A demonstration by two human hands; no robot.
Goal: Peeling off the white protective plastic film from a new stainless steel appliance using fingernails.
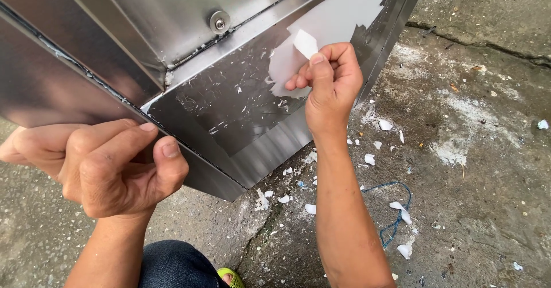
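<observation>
**Peeling white film off a steel panel, other hand steadying the edge**

The right hand (pixel 330 84) is pinching a loose flap of the white protective film (pixel 338 12) between thumb and forefinger, w/ the other fingers curled in beside them. The flap is standing up just above the fingertips (pixel 314 58), bent back from the sheet, so the grip is sitting right at the torn edge where the film is lifting; that looks like the spot giving the most purchase. The rest of the film is still clinging to the upper right of the stainless steel panel (pixel 229 110), reaching up toward the corner, while the lower part is showing bare metal speckled w/ small white leftovers.

The left hand (pixel 115 162) is gripping the panel's lower-left edge, fingers folded over it from the far side and thumb pressing on the near face, closed tight on the metal. It seems to be bracing the piece so it isn't shifting under the pull. A round bolt head (pixel 219 21) is sitting higher up on a folded section.

The panel is leaning over a rough concrete floor (pixel 482 167), corner pointing down. Torn white scraps (pixel 402 207) are lying scattered below, near a loop of blue string (pixel 396 219). A denim knee (pixel 172 265) and a bit of green footwear (pixel 229 276) are showing at the bottom, so the person seems to be crouching close.
</observation>
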